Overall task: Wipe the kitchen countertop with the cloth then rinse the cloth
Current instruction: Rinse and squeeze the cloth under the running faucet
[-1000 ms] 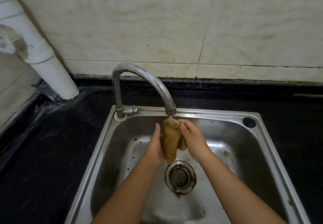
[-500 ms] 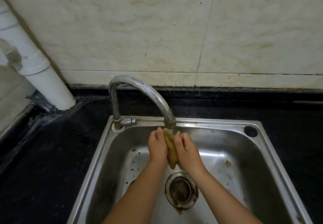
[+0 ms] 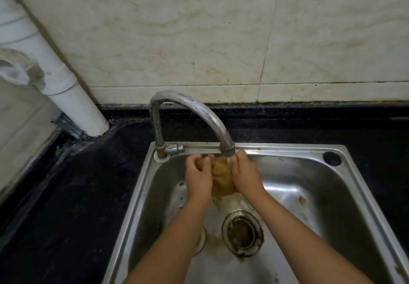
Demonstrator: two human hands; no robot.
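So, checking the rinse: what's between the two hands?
The head view shows the brown cloth bunched between the left hand and right hand, under the faucet spout.

We reach both bare forearms forward and bring our hands close together. Our left hand [image 3: 197, 178] curls its fingers round one side of the cloth [image 3: 221, 176], while our right hand [image 3: 245, 174] grips the other side, knuckles up, thumbs turned inward.
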